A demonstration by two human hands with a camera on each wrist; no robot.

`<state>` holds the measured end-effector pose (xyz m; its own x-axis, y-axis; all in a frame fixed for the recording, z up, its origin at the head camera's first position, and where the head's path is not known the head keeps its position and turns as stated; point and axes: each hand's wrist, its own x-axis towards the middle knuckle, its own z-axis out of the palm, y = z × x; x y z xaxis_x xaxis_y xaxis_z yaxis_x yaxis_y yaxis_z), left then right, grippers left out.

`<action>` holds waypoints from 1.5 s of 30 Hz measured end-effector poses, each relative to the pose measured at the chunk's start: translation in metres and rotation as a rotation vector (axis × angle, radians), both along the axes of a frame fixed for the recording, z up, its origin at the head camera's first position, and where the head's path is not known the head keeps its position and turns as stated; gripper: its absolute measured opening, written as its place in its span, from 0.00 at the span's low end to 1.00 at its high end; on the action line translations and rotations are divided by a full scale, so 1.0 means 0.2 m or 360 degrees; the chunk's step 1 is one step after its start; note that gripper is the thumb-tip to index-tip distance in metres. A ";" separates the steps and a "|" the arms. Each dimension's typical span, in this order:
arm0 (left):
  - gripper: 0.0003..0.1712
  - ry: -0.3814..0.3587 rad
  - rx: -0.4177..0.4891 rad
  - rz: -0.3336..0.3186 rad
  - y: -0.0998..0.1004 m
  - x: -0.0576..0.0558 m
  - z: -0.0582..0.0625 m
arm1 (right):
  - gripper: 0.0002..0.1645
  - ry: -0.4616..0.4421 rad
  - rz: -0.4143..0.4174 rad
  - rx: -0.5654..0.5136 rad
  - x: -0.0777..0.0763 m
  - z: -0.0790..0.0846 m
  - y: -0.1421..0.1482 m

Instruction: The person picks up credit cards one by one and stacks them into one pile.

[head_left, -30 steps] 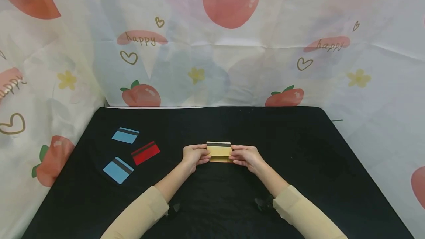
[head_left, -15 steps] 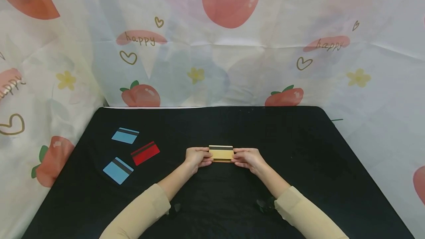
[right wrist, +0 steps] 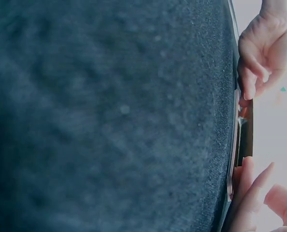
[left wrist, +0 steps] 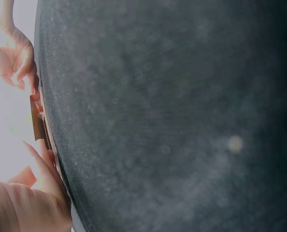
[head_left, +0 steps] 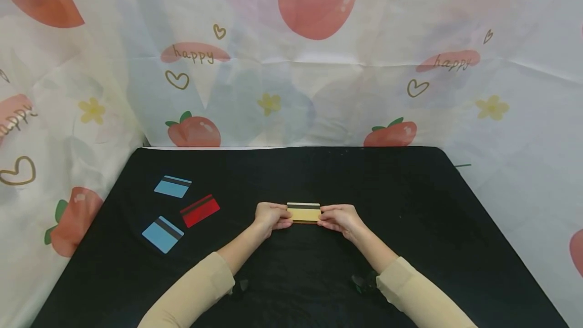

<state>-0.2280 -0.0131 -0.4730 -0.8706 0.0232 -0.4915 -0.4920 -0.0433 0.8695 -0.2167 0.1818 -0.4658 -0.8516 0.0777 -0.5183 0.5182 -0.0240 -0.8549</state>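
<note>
A yellow bank card [head_left: 303, 214] with a dark stripe and a pale far edge is held between both hands at the middle of the black table. My left hand [head_left: 269, 216] pinches its left end, and my right hand [head_left: 341, 218] pinches the right end. Under the card an orange-brown edge shows along its near side. The left wrist view has the yellow card [left wrist: 37, 121] edge-on and tilted up from thin layered edges lying on the cloth. Similar layered edges [right wrist: 234, 140] run beneath the card in the right wrist view, low between the fingers.
Left of the hands lie two blue cards, one farther back [head_left: 172, 187] and one nearer [head_left: 163, 235], with a red card [head_left: 200, 211] beside them; all have dark stripes. The black table [head_left: 432, 242] ends at a patterned curtain [head_left: 328, 100] behind and at the sides.
Both hands and the yellow card have shifted slightly right and toward me. Less of the orange-brown edge shows beneath the card. The blue and red cards have stayed put.
</note>
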 end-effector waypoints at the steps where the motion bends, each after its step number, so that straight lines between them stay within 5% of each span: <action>1: 0.17 0.0011 -0.0018 -0.0006 0.00 0.00 0.00 | 0.22 -0.0001 -0.0004 0.0013 0.00 0.00 0.00; 22: 0.13 0.0163 -0.0256 -0.0188 -0.02 -0.02 0.02 | 0.21 0.0014 -0.0007 0.0048 0.00 -0.01 0.00; 34: 0.11 0.0261 -0.0426 -0.0274 -0.02 -0.03 0.02 | 0.19 0.0058 0.0113 0.0251 0.00 -0.01 0.01; 45: 0.11 0.0294 -0.0549 -0.0273 -0.01 -0.04 0.00 | 0.18 0.0090 0.0153 0.0311 0.00 -0.02 0.01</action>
